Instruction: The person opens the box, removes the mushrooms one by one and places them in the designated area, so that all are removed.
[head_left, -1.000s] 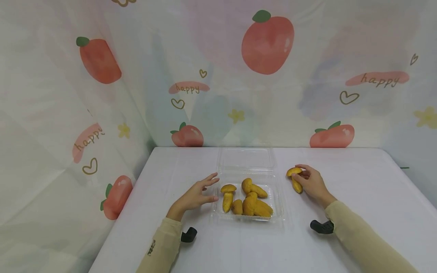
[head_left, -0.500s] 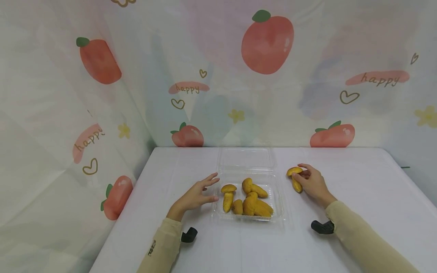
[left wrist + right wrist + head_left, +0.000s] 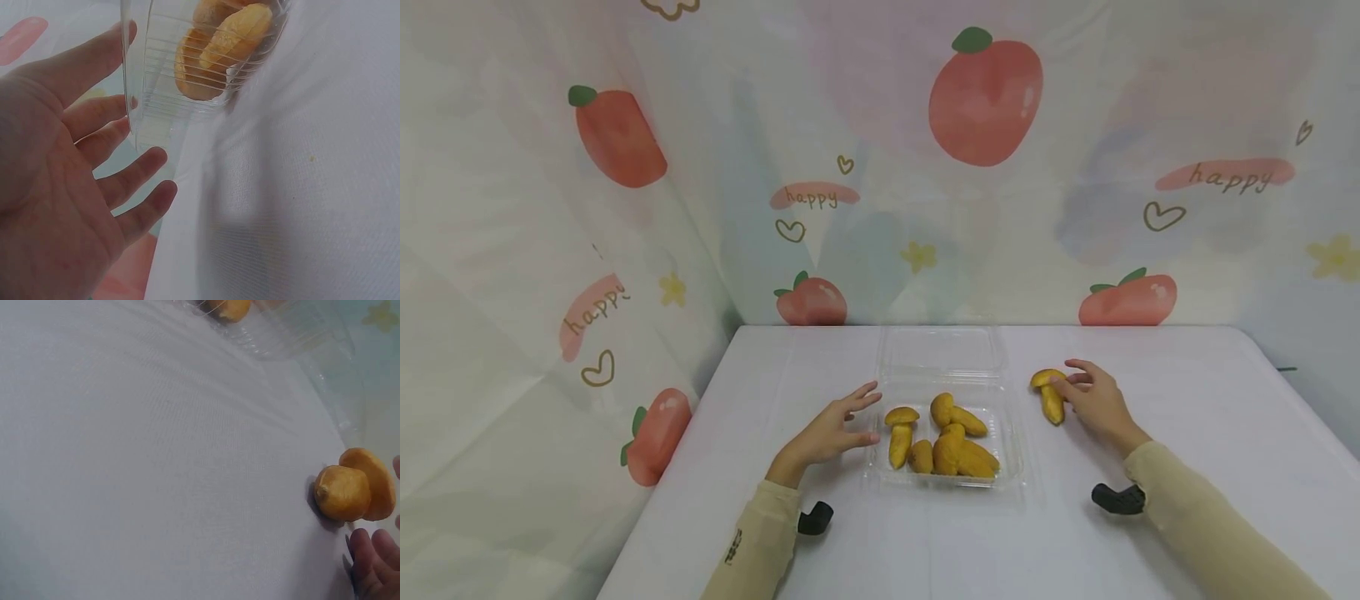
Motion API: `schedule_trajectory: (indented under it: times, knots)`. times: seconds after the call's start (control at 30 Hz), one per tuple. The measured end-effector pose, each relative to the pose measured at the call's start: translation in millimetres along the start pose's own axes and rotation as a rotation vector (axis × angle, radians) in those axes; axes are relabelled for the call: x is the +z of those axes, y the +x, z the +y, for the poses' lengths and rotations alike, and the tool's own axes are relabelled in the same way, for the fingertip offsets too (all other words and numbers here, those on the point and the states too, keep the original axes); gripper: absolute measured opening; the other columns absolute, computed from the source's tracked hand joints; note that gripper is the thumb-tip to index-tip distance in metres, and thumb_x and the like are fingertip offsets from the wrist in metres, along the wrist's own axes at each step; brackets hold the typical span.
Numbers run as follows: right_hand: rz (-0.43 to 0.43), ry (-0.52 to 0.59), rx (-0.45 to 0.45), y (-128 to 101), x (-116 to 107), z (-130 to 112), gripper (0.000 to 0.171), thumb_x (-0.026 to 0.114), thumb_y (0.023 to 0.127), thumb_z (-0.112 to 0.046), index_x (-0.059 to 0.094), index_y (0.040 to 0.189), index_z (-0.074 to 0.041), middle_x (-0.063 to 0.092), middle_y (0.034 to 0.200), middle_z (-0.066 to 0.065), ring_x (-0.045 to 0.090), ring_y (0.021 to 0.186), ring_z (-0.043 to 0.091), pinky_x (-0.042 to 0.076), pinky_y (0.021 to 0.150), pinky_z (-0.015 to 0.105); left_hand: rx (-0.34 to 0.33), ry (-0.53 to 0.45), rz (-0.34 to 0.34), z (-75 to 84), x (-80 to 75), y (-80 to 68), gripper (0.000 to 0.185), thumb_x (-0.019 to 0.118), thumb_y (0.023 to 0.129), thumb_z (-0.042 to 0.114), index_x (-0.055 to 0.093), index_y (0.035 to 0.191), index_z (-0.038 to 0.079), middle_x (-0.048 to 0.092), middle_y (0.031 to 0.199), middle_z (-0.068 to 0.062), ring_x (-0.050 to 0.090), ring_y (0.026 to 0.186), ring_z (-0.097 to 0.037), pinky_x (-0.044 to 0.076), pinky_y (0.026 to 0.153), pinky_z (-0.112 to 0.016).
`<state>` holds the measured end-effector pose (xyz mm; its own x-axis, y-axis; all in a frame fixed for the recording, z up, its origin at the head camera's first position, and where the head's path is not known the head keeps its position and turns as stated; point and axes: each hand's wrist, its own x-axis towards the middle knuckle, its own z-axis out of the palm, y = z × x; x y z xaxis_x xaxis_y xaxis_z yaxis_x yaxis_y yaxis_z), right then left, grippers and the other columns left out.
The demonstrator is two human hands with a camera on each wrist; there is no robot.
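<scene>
So the right hand (image 3: 1097, 402) is sitting on the white table (image 3: 1187, 433), right of the middle toward the back edge, with its fingertips (image 3: 1060, 385) against a loose yellow mushroom (image 3: 1049, 394) that's lying flat on the cloth. The fingers look loosely bent and a bit spread, touching it more than pinching it; in the right wrist view the mushroom (image 3: 353, 492) rests on the table with just a couple of fingertips (image 3: 369, 562) showing beside it, so I honestly can't tell if there's a real grip. The left hand (image 3: 831, 432) is laid out left of the clear plastic box (image 3: 1011, 450), fingers straight and fanned apart, tips right at the box's left wall. The left wrist view shows the same thing, a spread palm (image 3: 56, 200) up against the ribbed clear wall (image 3: 156, 94). The box sits around the middle of the table with its lid (image 3: 942, 350) flipped open toward the back edge, and a pile of the same yellow mushrooms (image 3: 943, 437) is inside.
</scene>
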<state>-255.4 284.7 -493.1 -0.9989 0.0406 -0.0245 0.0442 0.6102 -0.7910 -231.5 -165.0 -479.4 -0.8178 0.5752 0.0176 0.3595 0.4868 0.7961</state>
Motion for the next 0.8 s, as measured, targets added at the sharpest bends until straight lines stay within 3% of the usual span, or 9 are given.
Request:
schedule_trajectory:
  times: [0.17,0.3,0.43,0.6,0.8]
  knots:
    - [-0.002,-0.023,0.013,0,-6,0,0.072,0.049,0.105,-0.046,0.034,0.151,0.007,0.050,0.133,0.033,0.063,0.111,0.041,0.053,0.071,0.017,0.012,0.003,0.004,0.2,-0.3,-0.4,0.070,0.073,0.094,0.015,0.040,0.153,-0.002,0.024,0.168,-0.016,0.025,0.155,-0.036,0.037,0.116,-0.063]
    - [-0.024,-0.017,0.039,-1,-11,-6,0.074,0.044,0.106,-0.049,0.031,0.153,0.007,0.042,0.143,0.037,0.050,0.126,0.051,0.058,0.091,0.041,0.016,0.003,0.006,0.6,-0.5,-1.1,0.070,0.073,0.093,0.015,0.040,0.153,-0.002,0.025,0.168,-0.017,0.025,0.155,-0.037,0.037,0.115,-0.063]
    - [-0.035,-0.010,0.041,-3,-14,-13,0.073,0.043,0.106,-0.048,0.030,0.153,0.006,0.038,0.147,0.038,0.044,0.131,0.054,0.047,0.106,0.061,-0.001,0.009,-0.003,0.2,0.2,-1.1,0.070,0.073,0.094,0.016,0.040,0.153,-0.001,0.024,0.168,-0.016,0.024,0.155,-0.036,0.037,0.116,-0.062]
    - [-0.006,-0.006,-0.037,-6,-14,-25,0.067,0.045,0.107,-0.043,0.034,0.152,0.006,0.041,0.146,0.037,0.043,0.132,0.053,0.041,0.109,0.065,-0.003,0.003,0.000,1.7,-0.2,-0.5,0.069,0.072,0.094,0.015,0.039,0.153,-0.001,0.023,0.168,-0.017,0.023,0.156,-0.036,0.036,0.117,-0.063]
    - [-0.017,0.001,-0.131,-14,-10,-42,0.059,0.049,0.107,-0.035,0.040,0.148,0.006,0.047,0.143,0.035,0.046,0.128,0.050,0.042,0.106,0.064,-0.007,0.001,0.000,2.2,-0.9,-0.2,0.070,0.073,0.094,0.015,0.040,0.153,-0.001,0.024,0.168,-0.016,0.024,0.156,-0.036,0.036,0.117,-0.063]
